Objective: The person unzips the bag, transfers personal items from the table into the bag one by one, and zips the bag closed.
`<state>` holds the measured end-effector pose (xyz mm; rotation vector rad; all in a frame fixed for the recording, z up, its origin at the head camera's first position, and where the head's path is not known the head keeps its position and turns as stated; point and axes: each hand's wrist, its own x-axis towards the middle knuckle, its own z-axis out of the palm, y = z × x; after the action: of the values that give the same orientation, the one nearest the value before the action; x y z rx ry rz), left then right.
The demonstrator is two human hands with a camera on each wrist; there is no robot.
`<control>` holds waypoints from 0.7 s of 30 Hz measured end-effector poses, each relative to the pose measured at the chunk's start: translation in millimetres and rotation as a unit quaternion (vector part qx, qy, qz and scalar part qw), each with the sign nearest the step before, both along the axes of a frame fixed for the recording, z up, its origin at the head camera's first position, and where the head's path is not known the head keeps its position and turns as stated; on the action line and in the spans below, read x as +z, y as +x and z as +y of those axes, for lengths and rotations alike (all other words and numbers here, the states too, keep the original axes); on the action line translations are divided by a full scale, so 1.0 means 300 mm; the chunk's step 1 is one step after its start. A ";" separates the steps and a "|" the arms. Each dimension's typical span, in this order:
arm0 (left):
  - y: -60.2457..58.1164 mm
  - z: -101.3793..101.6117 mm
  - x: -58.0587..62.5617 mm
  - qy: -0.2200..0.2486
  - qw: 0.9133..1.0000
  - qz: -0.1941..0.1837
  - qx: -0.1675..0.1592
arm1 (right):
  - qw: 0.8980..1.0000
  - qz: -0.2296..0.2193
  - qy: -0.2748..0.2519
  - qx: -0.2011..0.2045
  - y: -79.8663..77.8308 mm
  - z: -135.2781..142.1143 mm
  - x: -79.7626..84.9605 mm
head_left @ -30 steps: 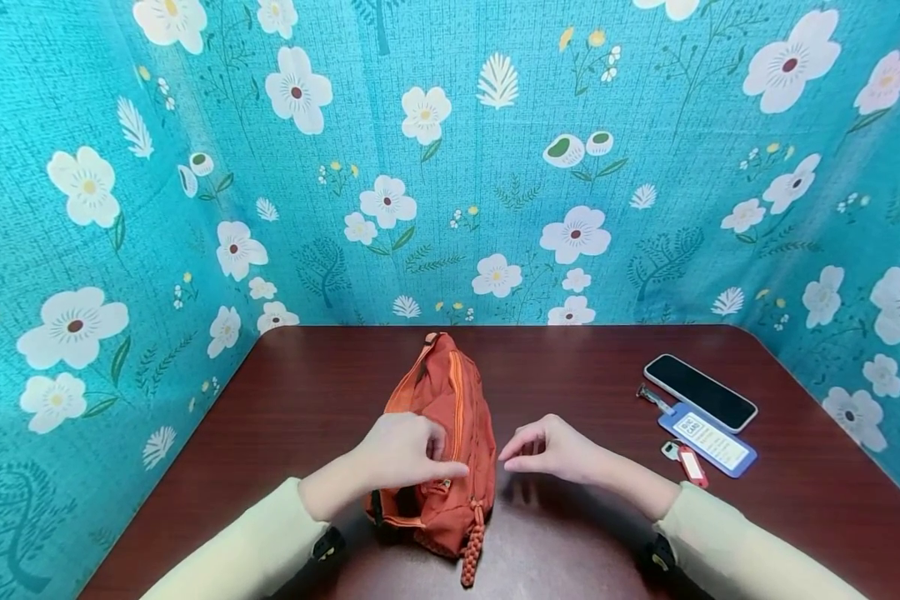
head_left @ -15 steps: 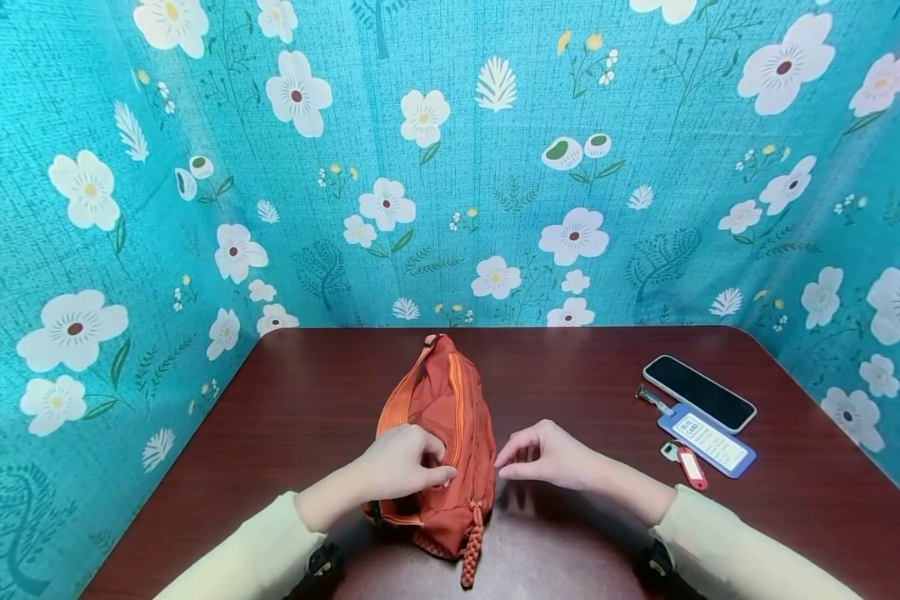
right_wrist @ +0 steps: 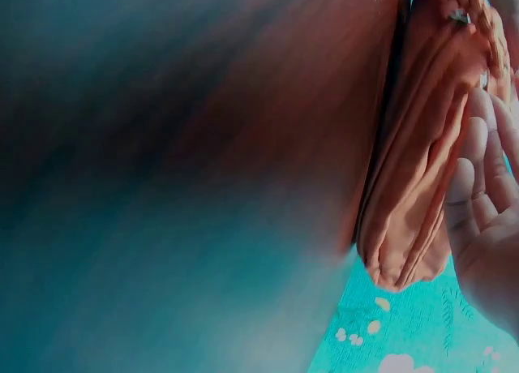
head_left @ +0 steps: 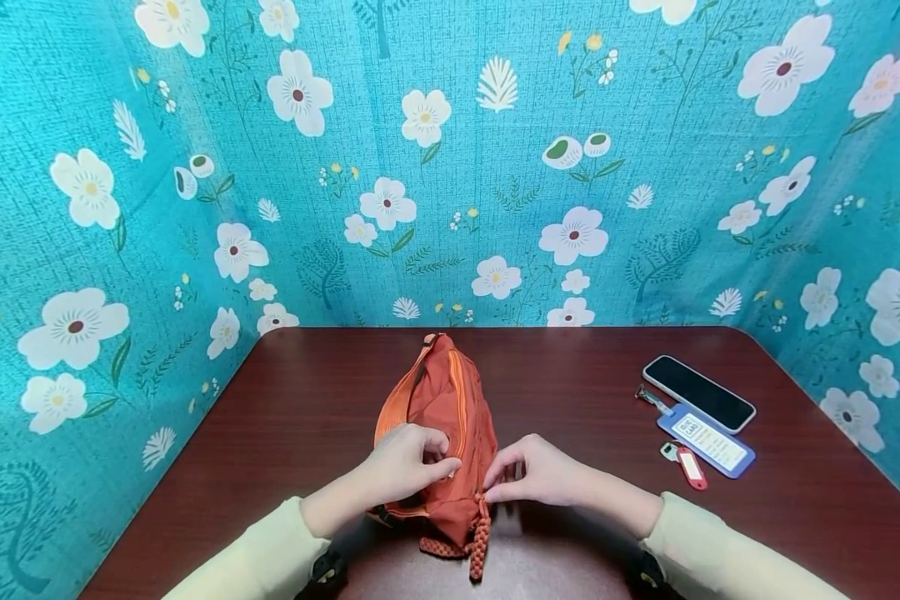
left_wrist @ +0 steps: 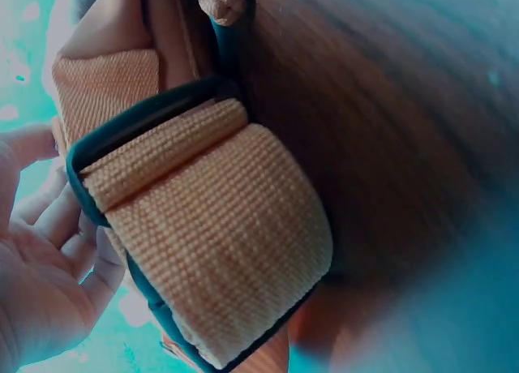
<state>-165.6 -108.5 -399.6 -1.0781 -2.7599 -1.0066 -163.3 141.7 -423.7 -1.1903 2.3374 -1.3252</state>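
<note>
A rust-red fabric bag (head_left: pixel 437 398) with orange zips stands on the table in the head view, its long side running away from me. My left hand (head_left: pixel 412 458) lies over its left side, thumb and curled fingers gripping the fabric near the front zip. At the near right end my right hand (head_left: pixel 540 472) pinches the top of a braided zip pull (head_left: pixel 480 537). A second braided cord (head_left: pixel 442 547) hangs beside it. The left wrist view shows the bag's webbing strap (left_wrist: pixel 219 219) and dark buckle (left_wrist: pixel 154 117) close up, with my left fingers behind them.
On the right of the dark wooden table (head_left: pixel 585 375) lie a phone (head_left: pixel 699 393), a blue-framed ID card holder (head_left: pixel 708 440) with a clip, and a small red key tag (head_left: pixel 692 468). A turquoise flowered cloth (head_left: pixel 457 167) hangs behind and at both sides.
My right hand has moved left and nearer to me, from beside the bag onto the zip pull. The bag's near end has shifted, showing the second cord. My left hand stays on the bag.
</note>
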 end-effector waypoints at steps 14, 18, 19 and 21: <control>0.015 0.017 -0.007 0.046 0.998 0.000 0.032 | 0.998 0.042 0.051 -0.016 -0.003 -0.034 0.001; 0.019 -0.001 -0.006 0.065 0.997 -0.017 0.031 | 0.996 0.070 0.049 -0.029 -0.007 -0.030 0.014; 0.020 -0.007 -0.004 0.070 0.997 -0.020 0.033 | 0.996 0.075 0.045 -0.034 -0.007 -0.028 0.020; 0.020 -0.017 0.000 0.076 0.996 -0.027 0.037 | 0.995 0.081 0.037 -0.045 -0.009 -0.023 0.032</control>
<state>-159.5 -113.7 -399.7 -0.9359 -2.6880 -1.2304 -166.0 134.7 -414.2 -1.2261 2.5574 -1.1987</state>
